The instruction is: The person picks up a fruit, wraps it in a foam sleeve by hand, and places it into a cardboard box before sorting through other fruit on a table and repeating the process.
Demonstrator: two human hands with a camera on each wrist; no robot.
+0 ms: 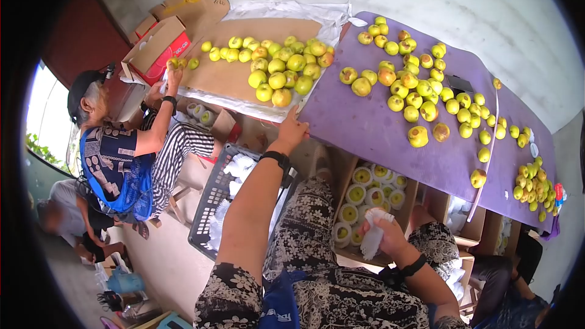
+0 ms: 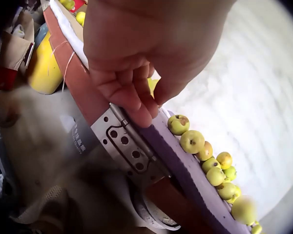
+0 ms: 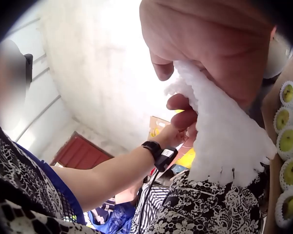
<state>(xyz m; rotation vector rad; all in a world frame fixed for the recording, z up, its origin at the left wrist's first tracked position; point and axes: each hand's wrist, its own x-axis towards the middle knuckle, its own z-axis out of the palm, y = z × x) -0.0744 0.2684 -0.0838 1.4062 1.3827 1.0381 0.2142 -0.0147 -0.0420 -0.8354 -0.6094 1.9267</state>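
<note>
In the head view my left hand (image 1: 291,132) is at the near table edge, just short of a heap of yellow-green apples (image 1: 277,80). The left wrist view has its fingers bent loosely beside a metal hinge (image 2: 129,146), with nothing visibly held. Low over my lap, my right hand (image 1: 394,240) grips a white foam fruit net (image 3: 217,131). The net hangs down from the fingers and flares at its lower end. Next to it, an open carton (image 1: 346,194) holds apples in white foam nets.
Many blemished apples (image 1: 411,88) lie over the purple tabletop (image 1: 341,113). A black plastic crate (image 1: 204,222) with white foam nets is left of my legs. Another person (image 1: 116,146) at the left handles apples by a red and brown box (image 1: 155,49). A thin stick (image 1: 487,173) crosses the table.
</note>
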